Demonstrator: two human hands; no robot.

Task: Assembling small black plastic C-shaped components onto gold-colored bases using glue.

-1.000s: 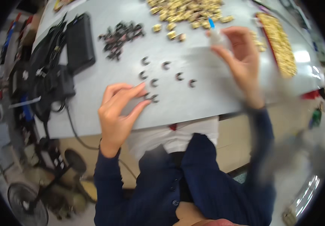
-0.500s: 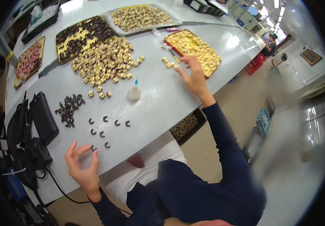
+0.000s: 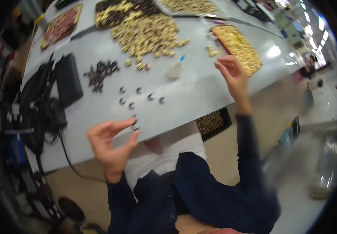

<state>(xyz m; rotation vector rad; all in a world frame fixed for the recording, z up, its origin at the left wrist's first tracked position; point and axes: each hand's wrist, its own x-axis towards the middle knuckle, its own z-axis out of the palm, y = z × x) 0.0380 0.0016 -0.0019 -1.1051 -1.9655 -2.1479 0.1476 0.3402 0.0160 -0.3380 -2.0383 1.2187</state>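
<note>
Head view: the left forearm comes up from the lower edge in a navy sleeve (image 3: 121, 195), and the left hand (image 3: 112, 144) angles rightward over the near edge of the surface (image 3: 192, 97), its index finger reaching out above and the thumb below, tips apart at one of the small dark curved pieces (image 3: 150, 96). Six more of these lie loosely spaced just beyond. The right arm stretches farther forward, nearly straight, and the right hand (image 3: 235, 78) is raised beside the red-rimmed tray (image 3: 222, 44), wrist bent left, thumb and index finger drawn close together at their tips, near a few loose yellow cubes (image 3: 211, 51). Blur at both sets of fingertips means I cannot tell whether either hand actually grips anything. Between the hands, farther back, a blue-tipped white bottle (image 3: 174, 71) stands on the surface.
</note>
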